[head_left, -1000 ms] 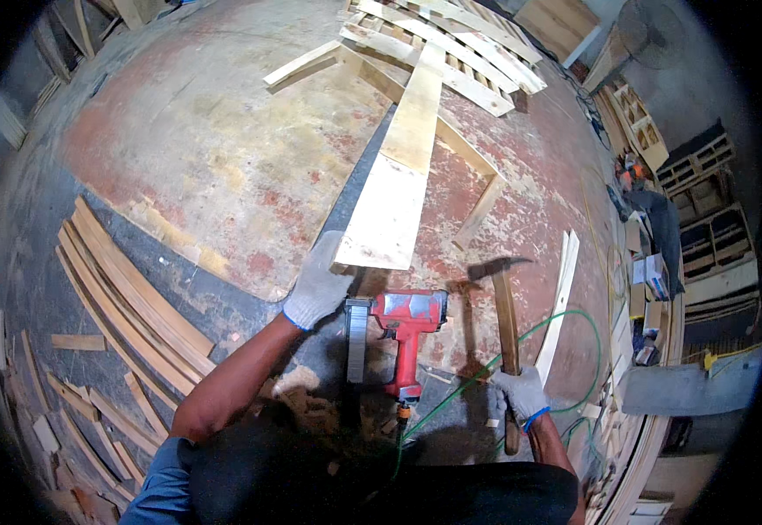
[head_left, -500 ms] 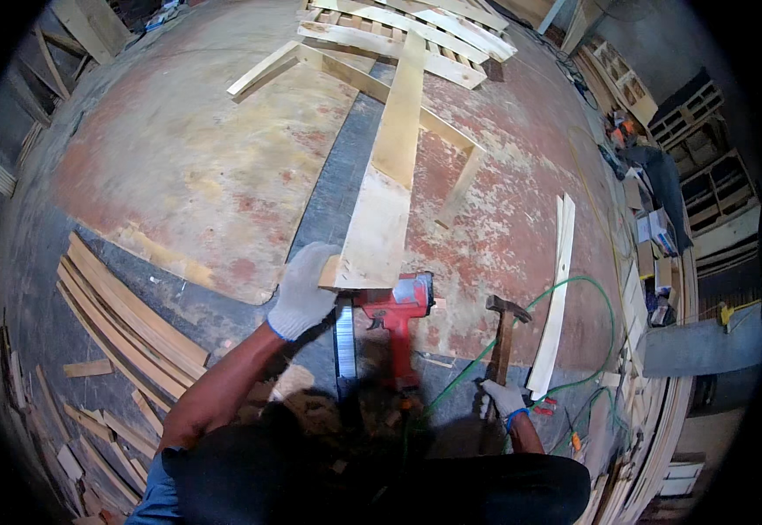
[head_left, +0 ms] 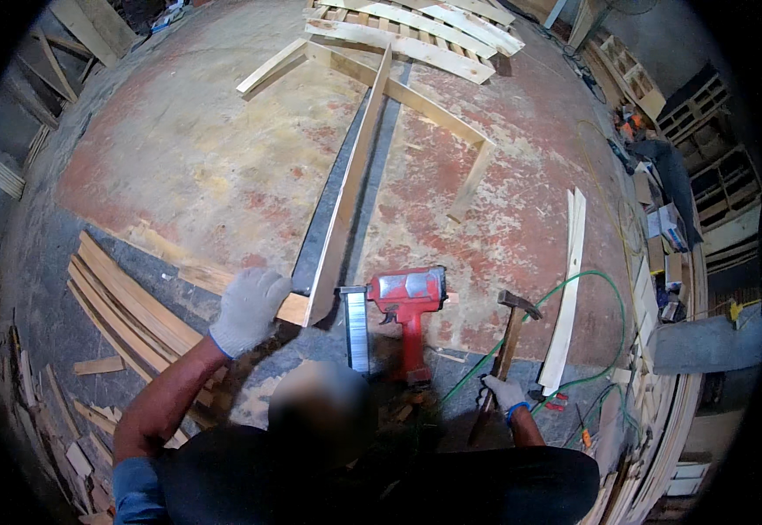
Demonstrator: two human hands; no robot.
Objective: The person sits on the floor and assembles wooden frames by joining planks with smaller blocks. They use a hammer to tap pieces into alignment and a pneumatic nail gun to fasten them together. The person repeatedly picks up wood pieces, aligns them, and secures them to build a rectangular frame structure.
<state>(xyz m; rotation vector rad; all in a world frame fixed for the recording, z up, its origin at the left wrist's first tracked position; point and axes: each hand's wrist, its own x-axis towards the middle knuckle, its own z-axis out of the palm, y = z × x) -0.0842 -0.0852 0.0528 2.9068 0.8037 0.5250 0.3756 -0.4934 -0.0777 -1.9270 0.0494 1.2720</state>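
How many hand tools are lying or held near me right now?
2: a hammer in the right hand, and a red nail gun on the floor between both hands. Others may be hidden.

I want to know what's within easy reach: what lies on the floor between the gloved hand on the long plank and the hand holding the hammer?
In the head view, a red nail gun lies between left hand and right hand.

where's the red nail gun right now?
In the head view, the red nail gun lies on the floor at lower centre, between the gloved left hand on the long wooden plank and the hammer in the right hand.
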